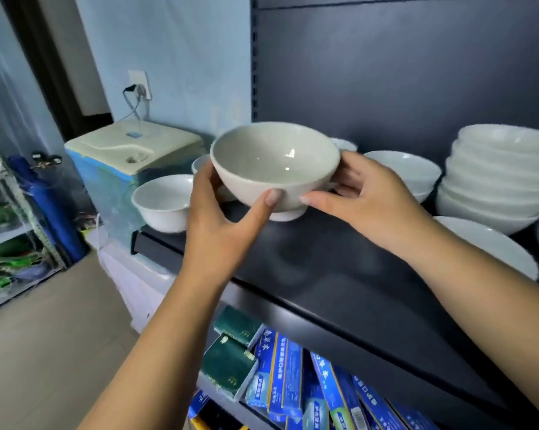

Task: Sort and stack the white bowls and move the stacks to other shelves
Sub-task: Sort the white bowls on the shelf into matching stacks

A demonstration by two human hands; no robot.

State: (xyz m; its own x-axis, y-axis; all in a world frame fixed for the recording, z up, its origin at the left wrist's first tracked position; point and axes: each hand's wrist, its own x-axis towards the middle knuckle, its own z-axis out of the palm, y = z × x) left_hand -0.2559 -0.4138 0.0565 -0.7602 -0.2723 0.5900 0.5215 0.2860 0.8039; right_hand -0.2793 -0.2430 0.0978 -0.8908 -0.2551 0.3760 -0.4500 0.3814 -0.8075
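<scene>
Bowl (274, 162) between left hand (221, 221), right hand (367, 193) fingers (319, 201), seemingly above shelf (324, 262)

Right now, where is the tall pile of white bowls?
In the head view, the pile of bowls stands at the far right of the dark shelf, just right of a single bowl that sits beyond the right hand.

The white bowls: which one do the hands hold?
The middle bowl, gripped by the left hand and the right hand on its sides. The single bowl at the left and the stack at the right stand untouched.
</scene>
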